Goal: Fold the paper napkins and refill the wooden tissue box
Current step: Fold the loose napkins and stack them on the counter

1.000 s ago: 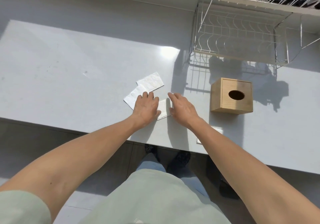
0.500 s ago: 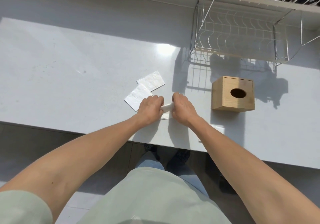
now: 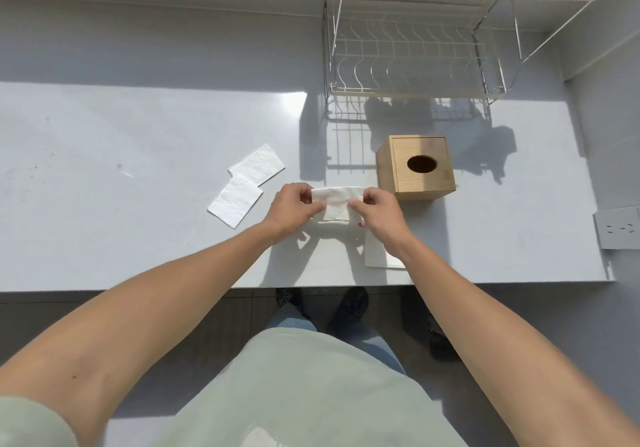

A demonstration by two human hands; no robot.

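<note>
A white paper napkin (image 3: 336, 201) is held up off the counter between both hands, partly folded, with a flap hanging down. My left hand (image 3: 292, 207) pinches its left end and my right hand (image 3: 379, 209) pinches its right end. The wooden tissue box (image 3: 417, 169) with an oval hole in its top stands just right of my right hand. Two flat napkins (image 3: 257, 166) (image 3: 234, 201) lie overlapping on the counter to the left of my hands. Another napkin (image 3: 377, 256) lies near the counter's front edge, partly hidden under my right forearm.
A wire dish rack (image 3: 415, 59) stands at the back right behind the box. A grey socket plate (image 3: 618, 227) sits at the right edge. The white counter (image 3: 121, 204) ends in a front edge close to my body, with floor below.
Both hands went from pressing a napkin flat on the counter to pinching it and lifting it, moving slightly right toward the box. The camera view tilted.
</note>
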